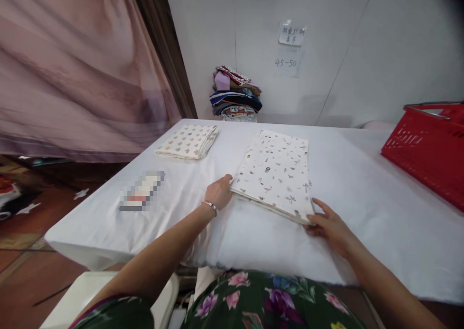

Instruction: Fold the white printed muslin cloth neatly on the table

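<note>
A white cloth (pixel 271 171) with a small scattered print lies folded flat on the white-covered table (pixel 261 251) in front of me. My left hand (pixel 219 193) pinches its near left corner, fingertips partly hidden at the edge. At the near right corner, my right hand (pixel 331 225) grips the cloth between thumb and fingers. The layers show along the near edge. Farther left rests another folded cloth (pixel 186 142), cream with rows of small motifs, touched by neither hand.
A blurred-out flat object (pixel 142 191) lies on the table's left side. Stacked folded fabrics (pixel 235 94) stand at the back against the wall. A red basket (pixel 431 150) is at the right. Pink curtain (pixel 83 67) hangs at left; a white stool (pixel 83 295) stands below.
</note>
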Action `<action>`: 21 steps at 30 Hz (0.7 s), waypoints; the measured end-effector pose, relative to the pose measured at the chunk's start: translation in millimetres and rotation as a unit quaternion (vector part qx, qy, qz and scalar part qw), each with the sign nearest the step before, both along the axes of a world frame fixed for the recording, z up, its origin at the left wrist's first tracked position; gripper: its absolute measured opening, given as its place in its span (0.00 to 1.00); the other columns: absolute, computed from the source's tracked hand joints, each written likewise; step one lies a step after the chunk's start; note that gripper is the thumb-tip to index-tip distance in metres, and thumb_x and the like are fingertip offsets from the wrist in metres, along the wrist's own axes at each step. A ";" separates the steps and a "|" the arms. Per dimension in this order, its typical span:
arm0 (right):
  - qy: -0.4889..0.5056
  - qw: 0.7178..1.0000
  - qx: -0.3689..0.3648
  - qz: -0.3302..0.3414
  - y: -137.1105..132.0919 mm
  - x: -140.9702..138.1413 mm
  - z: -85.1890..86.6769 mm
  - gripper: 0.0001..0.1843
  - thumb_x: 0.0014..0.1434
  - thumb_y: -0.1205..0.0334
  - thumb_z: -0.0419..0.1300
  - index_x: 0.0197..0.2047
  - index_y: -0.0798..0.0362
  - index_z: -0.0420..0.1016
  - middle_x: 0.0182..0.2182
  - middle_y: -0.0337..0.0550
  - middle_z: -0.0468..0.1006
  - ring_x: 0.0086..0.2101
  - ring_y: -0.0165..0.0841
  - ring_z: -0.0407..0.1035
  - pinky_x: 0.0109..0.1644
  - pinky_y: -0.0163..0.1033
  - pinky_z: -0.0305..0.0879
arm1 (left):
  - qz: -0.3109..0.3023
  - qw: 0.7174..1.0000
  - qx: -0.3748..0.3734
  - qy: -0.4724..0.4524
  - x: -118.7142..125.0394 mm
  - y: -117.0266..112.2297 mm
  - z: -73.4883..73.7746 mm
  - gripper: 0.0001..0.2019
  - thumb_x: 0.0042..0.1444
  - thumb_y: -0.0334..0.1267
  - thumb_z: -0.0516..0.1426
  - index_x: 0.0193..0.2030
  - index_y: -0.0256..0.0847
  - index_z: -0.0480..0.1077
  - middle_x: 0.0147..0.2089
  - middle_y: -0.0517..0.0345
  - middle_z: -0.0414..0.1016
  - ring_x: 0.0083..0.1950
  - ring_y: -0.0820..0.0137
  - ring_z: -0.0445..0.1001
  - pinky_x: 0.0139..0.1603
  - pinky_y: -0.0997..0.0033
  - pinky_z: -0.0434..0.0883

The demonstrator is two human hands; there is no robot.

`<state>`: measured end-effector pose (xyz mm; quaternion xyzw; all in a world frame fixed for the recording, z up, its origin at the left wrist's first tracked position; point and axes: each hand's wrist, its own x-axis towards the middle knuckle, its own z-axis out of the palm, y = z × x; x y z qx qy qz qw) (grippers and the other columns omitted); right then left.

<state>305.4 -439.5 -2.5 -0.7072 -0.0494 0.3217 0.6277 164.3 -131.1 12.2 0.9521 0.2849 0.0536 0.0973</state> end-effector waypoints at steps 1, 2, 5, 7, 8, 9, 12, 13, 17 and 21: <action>-0.002 1.000 0.001 0.003 0.6 -2.5 -0.2 0.47 0.47 0.61 0.66 0.66 0.52 0.48 0.28 0.40 0.76 0.27 0.34 0.73 0.28 0.37 0.72 | -0.004 1.000 0.012 0.001 -3.2 -0.9 2.5 0.16 0.54 0.34 0.50 0.51 0.44 0.62 0.45 0.54 0.75 0.44 0.63 0.74 0.39 0.68 0.66; -0.009 1.000 0.006 0.004 1.2 -4.7 0.6 0.46 0.47 0.60 0.66 0.66 0.50 0.48 0.29 0.40 0.76 0.27 0.34 0.72 0.29 0.37 0.72 | -0.004 1.000 0.028 -0.009 -5.4 -2.1 4.7 0.16 0.55 0.34 0.49 0.51 0.45 0.62 0.45 0.55 0.75 0.44 0.63 0.74 0.38 0.68 0.66; -0.025 0.999 0.008 0.020 2.6 -10.5 4.9 0.45 0.49 0.59 0.63 0.66 0.47 0.46 0.29 0.38 0.75 0.25 0.33 0.72 0.27 0.36 0.70 | 0.002 0.997 0.075 -0.032 -8.4 -4.1 8.1 0.16 0.57 0.37 0.47 0.53 0.46 0.62 0.42 0.54 0.76 0.44 0.62 0.74 0.38 0.68 0.66; -0.015 0.999 -0.009 0.045 3.8 -14.2 5.7 0.45 0.50 0.59 0.62 0.67 0.48 0.43 0.25 0.36 0.74 0.23 0.32 0.71 0.25 0.35 0.68 | -0.018 0.996 0.081 0.010 -9.5 -2.4 5.9 0.16 0.57 0.35 0.47 0.51 0.45 0.63 0.41 0.53 0.76 0.43 0.62 0.74 0.38 0.67 0.66; -0.007 0.998 -0.018 0.057 4.7 -15.9 5.0 0.45 0.51 0.59 0.61 0.67 0.49 0.42 0.23 0.35 0.73 0.22 0.32 0.70 0.23 0.34 0.67 | -0.032 0.996 0.077 0.037 -10.4 -0.6 3.7 0.15 0.57 0.33 0.46 0.50 0.45 0.64 0.41 0.53 0.76 0.42 0.62 0.74 0.37 0.67 0.66; -0.001 0.998 -0.025 0.065 5.6 -17.5 3.7 0.45 0.51 0.59 0.60 0.67 0.50 0.41 0.22 0.34 0.72 0.21 0.31 0.69 0.23 0.34 0.66 | -0.042 0.995 0.073 0.055 -11.6 1.6 1.2 0.15 0.57 0.32 0.46 0.49 0.44 0.65 0.40 0.53 0.76 0.42 0.62 0.74 0.37 0.67 0.67; 0.002 0.996 -0.037 0.079 9.4 -20.7 -2.6 0.45 0.53 0.58 0.59 0.68 0.48 0.39 0.21 0.33 0.71 0.19 0.31 0.68 0.21 0.33 0.65 | -0.031 0.995 0.082 0.048 -17.5 9.1 -5.7 0.16 0.58 0.32 0.44 0.50 0.44 0.64 0.40 0.52 0.76 0.42 0.62 0.74 0.37 0.66 0.67; 0.001 0.996 -0.040 0.083 10.9 -21.6 -5.0 0.45 0.53 0.58 0.58 0.68 0.47 0.38 0.20 0.32 0.70 0.18 0.31 0.68 0.20 0.34 0.65 | -0.024 0.995 0.085 0.043 -19.8 11.3 -7.1 0.16 0.57 0.32 0.44 0.50 0.44 0.64 0.40 0.52 0.76 0.42 0.61 0.74 0.37 0.66 0.67; -0.002 0.994 -0.042 0.100 18.1 -24.3 -10.7 0.45 0.54 0.59 0.57 0.68 0.46 0.35 0.20 0.31 0.69 0.16 0.30 0.67 0.17 0.32 0.62 | -0.028 0.999 0.034 0.017 -24.7 16.4 -8.9 0.15 0.56 0.33 0.46 0.48 0.47 0.66 0.45 0.56 0.76 0.47 0.63 0.73 0.41 0.67 0.68; 0.009 0.994 -0.024 0.106 21.0 -24.6 -7.8 0.48 0.53 0.61 0.56 0.69 0.47 0.31 0.20 0.31 0.69 0.17 0.29 0.67 0.18 0.31 0.62 | 0.009 0.998 -0.061 -0.001 -21.9 20.9 -10.9 0.20 0.56 0.40 0.47 0.56 0.49 0.60 0.45 0.60 0.76 0.42 0.65 0.75 0.38 0.69 0.68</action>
